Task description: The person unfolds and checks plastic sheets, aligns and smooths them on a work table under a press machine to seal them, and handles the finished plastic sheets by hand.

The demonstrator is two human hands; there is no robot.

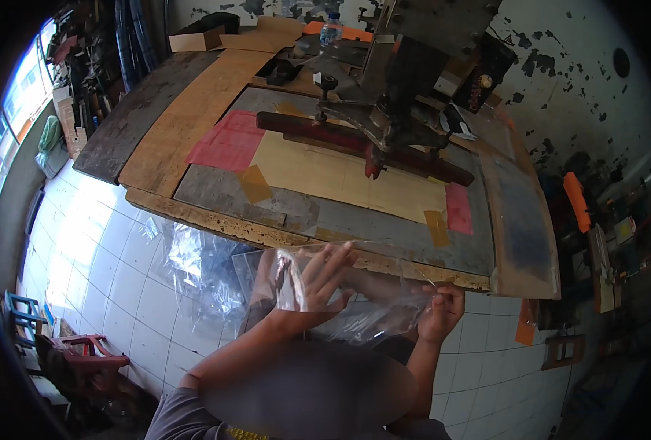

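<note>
A clear plastic bag [373, 312] stretches between my two hands in front of the table's near edge. My left hand [324, 277] is under or inside the transparent film, its fingers spread and pointing up and to the right. At the bag's right end, my right hand [441, 312] pinches the plastic between thumb and fingers. A shiny, whitish crumpled patch [290, 282] of film lies beside my left hand. Beyond the hands, a yellow sheet [347, 178] with pink ends [226, 139] is taped to the grey board.
A machine with a long dark red bar [296, 128] stands over the yellow sheet. More clear plastic [204, 271] hangs below the table's front edge [215, 224]. A bottle [331, 31] and open cardboard box [259, 35] are at the back. A red stool [94, 352] is lower left.
</note>
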